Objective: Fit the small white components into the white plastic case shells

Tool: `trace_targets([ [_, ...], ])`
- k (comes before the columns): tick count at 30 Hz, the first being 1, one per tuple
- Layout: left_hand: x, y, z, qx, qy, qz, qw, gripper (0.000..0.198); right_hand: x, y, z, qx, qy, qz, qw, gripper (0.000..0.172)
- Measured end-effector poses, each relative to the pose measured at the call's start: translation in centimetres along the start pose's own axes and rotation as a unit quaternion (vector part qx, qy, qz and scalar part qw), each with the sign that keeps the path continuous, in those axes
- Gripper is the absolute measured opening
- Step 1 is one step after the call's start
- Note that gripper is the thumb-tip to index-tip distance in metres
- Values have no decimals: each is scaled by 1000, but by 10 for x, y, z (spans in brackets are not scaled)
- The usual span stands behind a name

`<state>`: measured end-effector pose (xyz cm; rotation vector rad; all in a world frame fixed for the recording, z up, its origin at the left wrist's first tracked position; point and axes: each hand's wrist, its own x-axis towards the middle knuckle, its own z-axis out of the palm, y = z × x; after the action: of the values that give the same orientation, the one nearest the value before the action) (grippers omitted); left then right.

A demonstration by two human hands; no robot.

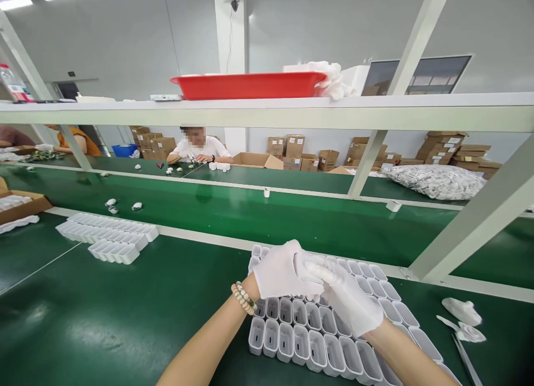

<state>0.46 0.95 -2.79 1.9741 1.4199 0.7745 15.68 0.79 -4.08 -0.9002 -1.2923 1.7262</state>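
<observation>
My left hand (279, 270) and my right hand (354, 297), both in white gloves, meet above a block of white plastic cases (300, 341). Their fingers are bent in and pressed together. Whatever may be between them is hidden by the gloves. The cases are small, open-topped and stand in close rows on the green table. Some in the middle are covered by my hands, and a dark slot shows in the bottom of several front ones. Further left on the table stands a second group of white cases (112, 252).
Right of the cases lie tweezers (465, 358) and a crumpled white piece (462, 311). A slanted post (479, 224) and a shelf beam (250, 117) cross ahead, with a red tray (250, 87) on top. Beyond the green belt (217, 208) sits a co-worker (212, 147).
</observation>
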Motion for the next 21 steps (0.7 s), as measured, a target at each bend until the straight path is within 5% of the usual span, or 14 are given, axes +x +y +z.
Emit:
trace_targets([
  [5, 9, -16, -9, -86, -30, 4, 996, 46, 9, -4, -12, -151, 37, -5, 988, 48],
  [8, 21, -48, -20, -230, 54, -3, 972, 46, 19, -9, -31, -241, 76, -35, 967, 45],
  [11, 33, -91, -25, -269, 160, -58, 948, 23, 34, -15, -55, -315, 137, -54, 937, 45],
  [16, 39, -146, -2, -290, 212, -155, 920, 30, 75, -14, -92, -469, 226, -34, 853, 38],
  [21, 37, -163, 16, -274, 199, -179, 924, 26, 104, 3, -113, -557, 253, 21, 791, 25],
])
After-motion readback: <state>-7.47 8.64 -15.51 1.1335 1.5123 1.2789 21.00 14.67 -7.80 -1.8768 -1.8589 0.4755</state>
